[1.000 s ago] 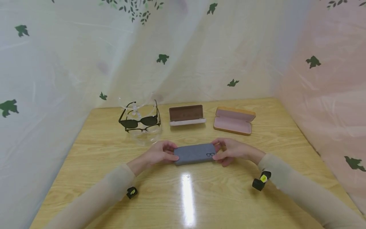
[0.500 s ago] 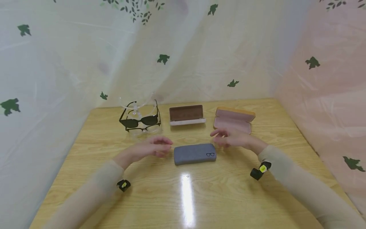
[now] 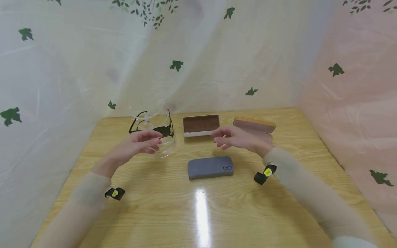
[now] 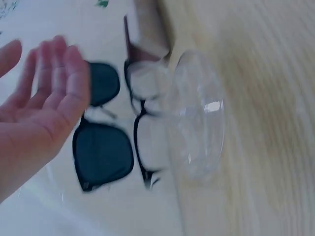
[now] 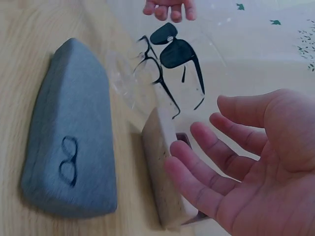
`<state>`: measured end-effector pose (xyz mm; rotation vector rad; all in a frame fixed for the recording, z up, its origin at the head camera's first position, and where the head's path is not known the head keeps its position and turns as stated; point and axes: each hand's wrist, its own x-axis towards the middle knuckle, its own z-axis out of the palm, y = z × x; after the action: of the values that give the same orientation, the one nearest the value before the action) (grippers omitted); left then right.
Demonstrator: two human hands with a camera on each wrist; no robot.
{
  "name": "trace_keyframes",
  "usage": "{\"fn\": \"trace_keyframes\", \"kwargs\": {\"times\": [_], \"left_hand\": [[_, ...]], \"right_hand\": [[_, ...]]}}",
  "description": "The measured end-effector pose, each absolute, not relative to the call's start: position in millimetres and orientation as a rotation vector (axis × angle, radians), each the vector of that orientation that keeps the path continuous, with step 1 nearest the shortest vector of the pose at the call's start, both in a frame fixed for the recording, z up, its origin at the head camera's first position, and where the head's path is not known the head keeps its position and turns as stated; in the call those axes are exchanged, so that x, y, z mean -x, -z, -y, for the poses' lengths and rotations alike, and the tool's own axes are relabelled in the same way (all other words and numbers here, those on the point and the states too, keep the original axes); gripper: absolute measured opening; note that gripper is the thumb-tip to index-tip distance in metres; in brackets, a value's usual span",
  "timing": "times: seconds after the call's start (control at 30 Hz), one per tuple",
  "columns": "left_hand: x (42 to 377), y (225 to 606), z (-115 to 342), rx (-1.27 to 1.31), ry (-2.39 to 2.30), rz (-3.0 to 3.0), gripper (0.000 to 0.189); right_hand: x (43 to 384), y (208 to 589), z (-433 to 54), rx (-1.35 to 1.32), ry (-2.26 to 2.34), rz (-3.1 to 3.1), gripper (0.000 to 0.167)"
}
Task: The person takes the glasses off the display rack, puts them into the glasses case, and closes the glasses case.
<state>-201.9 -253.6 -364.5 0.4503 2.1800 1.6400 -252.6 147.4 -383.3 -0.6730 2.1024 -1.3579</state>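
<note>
Loosely relaxed, the left hand (image 3: 132, 144) and right hand (image 3: 234, 138) hang empty; only wrist views reveal both dark lenses (image 4: 103, 152) of the black-framed sunglasses (image 5: 177, 53).

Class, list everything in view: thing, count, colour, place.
closed glasses case: 1, blue-grey, table centre
open pale case: 1, white, brown inside, far middle
open orange case: 1, orange, pink inside, far right
sunglasses: 1, black, far left
eyeglasses: 1, black frame, beside sunglasses
clear eyewear: count unclear, transparent, overlapping eyeglasses
table: 1, light wood, underneath
sheeting: count unclear, pale, green birds, behind and both sides
wrist devices: 2, black and yellow, wrists
sleeves: 2, beige, forearms
left hand: 1, bare, near sunglasses
right hand: 1, bare, near open pale case
</note>
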Motion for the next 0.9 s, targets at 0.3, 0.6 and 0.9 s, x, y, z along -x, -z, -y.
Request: {"fn": "trace_keyframes", "kwargs": {"times": [0.3,0.6,0.9], "left_hand": [[204,355,279,-0.284,-1.873,-2.771,0.029],[205,362,300,-0.023,-1.738,-2.888,0.049],[211,381,304,0.079,-1.873,-2.66,0.063]], "right_hand": [[262,374,-99,0.602,1.625,-1.984,0.049],[274,378,-45,0.44,1.857,-1.791,0.054],[278,377,-17,0.398,1.913,-1.773,0.053]]}}
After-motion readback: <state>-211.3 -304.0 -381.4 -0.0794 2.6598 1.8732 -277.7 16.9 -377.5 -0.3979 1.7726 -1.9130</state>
